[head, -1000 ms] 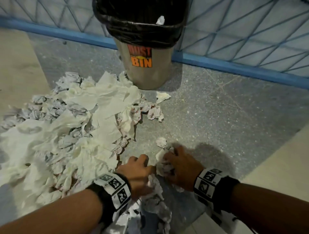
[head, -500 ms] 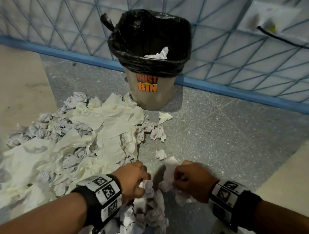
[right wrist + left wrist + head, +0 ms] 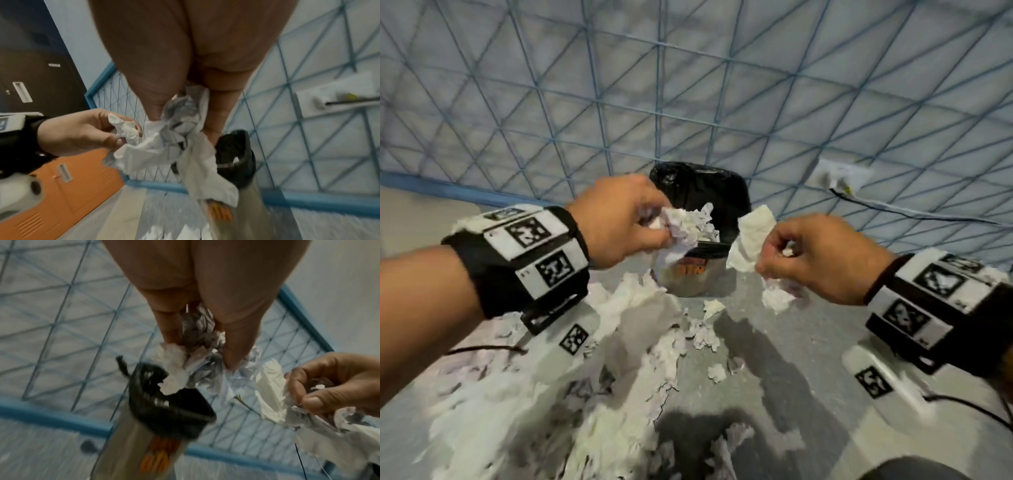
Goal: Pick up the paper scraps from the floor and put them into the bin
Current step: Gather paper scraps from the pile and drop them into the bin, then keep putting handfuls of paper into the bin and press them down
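Head view: two hands, left (image 3: 616,222) and right (image 3: 811,260), each clutch one paper wad before one bin (image 3: 709,185).

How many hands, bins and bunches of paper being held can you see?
Hands: 2, left hand and right hand
Bins: 1, bin
Held paper bunches: 2, left bunch and right bunch
Total: 5

The head camera looks forward and down past both wrists, with the bin (image 3: 698,240) mid-frame against the blue-lined wall (image 3: 688,85). Each wrist camera peers close along its own fingers, sharing that bin, lower centre, and each catching the opposite hand at the frame's edge.
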Tool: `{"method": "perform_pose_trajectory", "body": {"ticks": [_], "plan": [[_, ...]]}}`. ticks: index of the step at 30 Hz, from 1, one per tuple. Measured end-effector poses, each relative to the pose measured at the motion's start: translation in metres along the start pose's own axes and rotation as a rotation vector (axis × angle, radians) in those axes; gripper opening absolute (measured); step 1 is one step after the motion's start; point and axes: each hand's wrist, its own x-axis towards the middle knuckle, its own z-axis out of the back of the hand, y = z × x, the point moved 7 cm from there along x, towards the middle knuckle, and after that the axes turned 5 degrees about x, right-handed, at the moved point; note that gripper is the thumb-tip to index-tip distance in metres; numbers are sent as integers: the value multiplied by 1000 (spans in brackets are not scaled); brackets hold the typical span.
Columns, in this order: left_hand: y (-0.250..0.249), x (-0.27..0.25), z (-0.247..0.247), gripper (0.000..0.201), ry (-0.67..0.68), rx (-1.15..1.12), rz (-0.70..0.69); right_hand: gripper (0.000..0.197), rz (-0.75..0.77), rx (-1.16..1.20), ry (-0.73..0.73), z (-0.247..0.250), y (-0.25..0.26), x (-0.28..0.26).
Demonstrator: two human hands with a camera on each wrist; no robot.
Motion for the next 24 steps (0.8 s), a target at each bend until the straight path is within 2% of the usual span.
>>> {"method": "perform_pose_trajectory", "body": {"ticks": [5, 7, 11, 13, 15, 17, 18, 22, 23, 24], "plan": [[15, 64, 34, 26, -260, 15, 121, 16, -23, -137, -179, 31, -7, 80], [21, 81, 27, 27, -329, -8, 206, 15, -66, -112, -240, 28, -21, 113], [31, 105, -14, 24, -400, -33, 307, 18, -95, -58, -209, 0, -42, 167], [38, 119, -42, 31, -366, -12, 341, 23, -57, -61, -158, -16, -50, 185], [51, 129, -73, 54, -296, -83, 388, 30, 15, -1, -99, -27, -58, 198], [58, 122, -93, 77, -288, -154, 408, 37, 91, 104, -62, -29, -64, 202], [57, 115, -99, 80, -303, -153, 407, 38, 127, 120, -78, -25, -68, 200], [28, 66, -96, 47, -406, 2, 340, 23, 401, 258, -300, -1, -74, 145], [20, 53, -98, 38, -398, 29, 308, 18, 475, 299, -285, -5, -74, 123], [15, 41, -108, 32, -350, 54, 283, 16, 539, 309, -208, -18, -73, 105]]}}
